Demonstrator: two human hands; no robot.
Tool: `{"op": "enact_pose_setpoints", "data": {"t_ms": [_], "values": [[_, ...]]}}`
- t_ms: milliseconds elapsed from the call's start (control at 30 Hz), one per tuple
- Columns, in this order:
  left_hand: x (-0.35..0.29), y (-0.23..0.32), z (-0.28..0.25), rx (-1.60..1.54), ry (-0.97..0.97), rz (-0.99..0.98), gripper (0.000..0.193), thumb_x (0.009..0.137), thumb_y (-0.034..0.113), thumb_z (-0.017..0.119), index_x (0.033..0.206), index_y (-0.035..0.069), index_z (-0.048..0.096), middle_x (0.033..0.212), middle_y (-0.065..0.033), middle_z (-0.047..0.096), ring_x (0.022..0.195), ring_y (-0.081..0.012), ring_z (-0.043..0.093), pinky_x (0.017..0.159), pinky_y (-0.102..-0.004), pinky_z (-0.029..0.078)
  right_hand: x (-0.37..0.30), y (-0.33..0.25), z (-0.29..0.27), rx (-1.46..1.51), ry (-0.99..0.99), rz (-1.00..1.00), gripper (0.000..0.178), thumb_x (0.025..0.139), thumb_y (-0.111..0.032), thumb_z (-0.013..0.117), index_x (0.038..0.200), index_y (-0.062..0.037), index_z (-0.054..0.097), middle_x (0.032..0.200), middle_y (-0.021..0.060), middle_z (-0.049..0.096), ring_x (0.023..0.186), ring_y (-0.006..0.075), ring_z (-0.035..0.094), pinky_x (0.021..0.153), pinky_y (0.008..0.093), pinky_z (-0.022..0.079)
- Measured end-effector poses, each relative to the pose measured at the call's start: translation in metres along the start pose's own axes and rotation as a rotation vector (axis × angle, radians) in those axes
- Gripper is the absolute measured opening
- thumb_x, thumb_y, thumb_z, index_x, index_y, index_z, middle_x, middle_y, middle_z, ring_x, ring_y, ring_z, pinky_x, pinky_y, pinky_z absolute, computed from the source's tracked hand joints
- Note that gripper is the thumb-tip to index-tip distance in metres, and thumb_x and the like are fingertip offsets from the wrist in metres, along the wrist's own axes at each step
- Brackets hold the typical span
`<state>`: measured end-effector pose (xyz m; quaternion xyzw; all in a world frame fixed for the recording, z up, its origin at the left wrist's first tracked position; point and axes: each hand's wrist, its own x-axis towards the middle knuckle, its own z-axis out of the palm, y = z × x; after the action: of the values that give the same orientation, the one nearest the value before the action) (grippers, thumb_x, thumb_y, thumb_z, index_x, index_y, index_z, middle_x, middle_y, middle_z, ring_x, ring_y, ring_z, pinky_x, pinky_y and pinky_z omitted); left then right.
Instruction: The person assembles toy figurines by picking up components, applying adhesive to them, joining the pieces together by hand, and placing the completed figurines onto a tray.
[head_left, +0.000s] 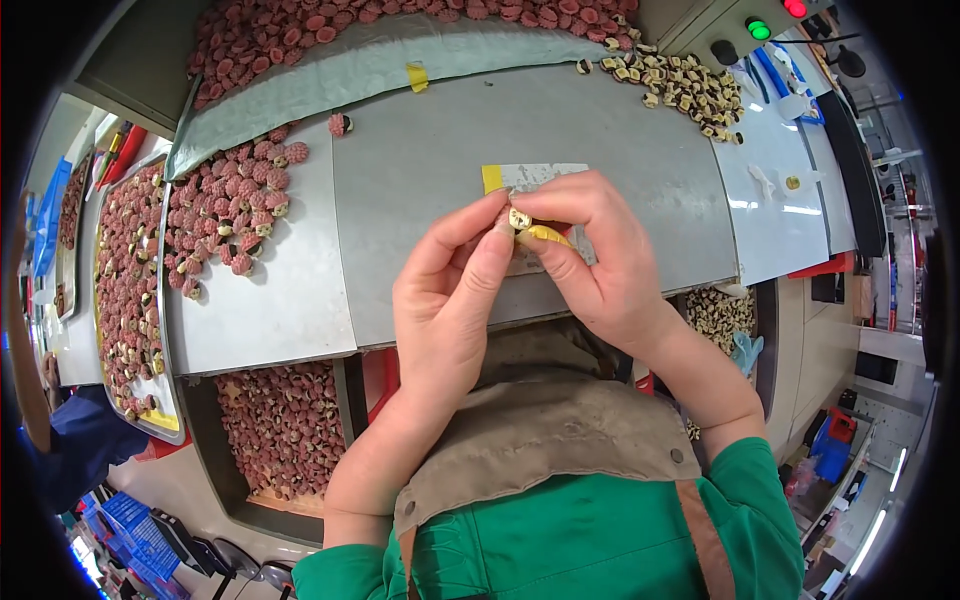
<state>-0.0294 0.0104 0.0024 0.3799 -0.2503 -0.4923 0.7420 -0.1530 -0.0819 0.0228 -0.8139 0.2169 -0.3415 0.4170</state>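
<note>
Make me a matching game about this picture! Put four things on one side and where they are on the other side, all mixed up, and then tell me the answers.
Things:
1. Small cream piece
2. Yellow tape
3. Brown apron
4. Green light

Places:
A. Worn over a green shirt
B. Beside a red light
C. Between the left hand and the right hand
D. On a pale green sheet

Right pairs: 1-C, 2-D, 3-A, 4-B

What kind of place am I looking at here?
Probably a factory or workshop for small parts: bumpy pink pieces and cream-and-black pieces lie heaped on a grey worktop, and a green light glows on a panel.
</note>
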Motion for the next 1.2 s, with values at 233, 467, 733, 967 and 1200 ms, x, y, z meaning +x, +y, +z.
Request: {"op": "enact_pose_setpoints", "data": {"t_ms": [233,467,733,967,1200], "values": [[0.006,0.019,0.000,-0.075,-0.049,-0.233,0.056,0.091,0.007,0.058,0.140,0.001,0.031,0.112,-0.0124,0.060,0.105,-0.0148,0.057,0.093,-0.0296,0.045,0.009,-0.005,-0.012,-0.172,-0.092,-0.131,0.027,0.080,-0.014,0.070,0.104,-0.0068,0.060,0.102,0.0089,0.056,0.090,0.0219,0.055,0.077,0.0311,0.048],[0.002,0.005,0.017,0.137,-0.026,-0.084,0.055,0.087,-0.001,0.059,0.136,0.001,0.033,0.107,-0.0108,0.061,0.101,-0.0145,0.059,0.089,-0.0271,0.046,0.008,0.008,-0.019,-0.147,-0.125,-0.166,0.024,0.071,-0.003,0.072,0.093,-0.0080,0.062,0.094,0.0057,0.059,0.087,0.0213,0.056,0.074,0.0316,0.048],[0.002,0.008,0.017,0.285,-0.059,-0.075,0.053,0.086,-0.001,0.061,0.133,0.000,0.037,0.102,-0.0077,0.059,0.095,-0.0104,0.057,0.085,-0.0248,0.046,0.005,0.003,-0.019,-0.233,-0.072,-0.248,0.027,0.069,0.000,0.071,0.092,-0.0084,0.060,0.094,0.0066,0.060,0.087,0.0245,0.057,0.075,0.0338,0.047],[0.015,0.110,-0.109,1.081,0.464,0.419,0.025,0.097,0.016,0.051,0.114,-0.001,0.057,0.099,-0.0065,0.061,0.083,-0.0111,0.058,0.072,-0.0245,0.047,0.039,0.040,-0.060,-0.526,-0.033,-0.210,0.027,0.083,-0.014,0.062,0.109,-0.0052,0.059,0.103,0.0131,0.059,0.092,0.0288,0.057,0.083,0.0371,0.046],[0.012,0.203,-0.263,1.990,0.636,0.482,0.020,0.090,0.018,0.061,0.101,0.002,0.065,0.087,-0.0065,0.064,0.077,-0.0129,0.060,0.068,-0.0288,0.049,0.084,0.100,-0.098,-0.817,-0.069,-0.216,0.018,0.085,-0.006,0.058,0.102,-0.0010,0.056,0.103,0.0141,0.057,0.093,0.0315,0.055,0.084,0.0356,0.045]]}}
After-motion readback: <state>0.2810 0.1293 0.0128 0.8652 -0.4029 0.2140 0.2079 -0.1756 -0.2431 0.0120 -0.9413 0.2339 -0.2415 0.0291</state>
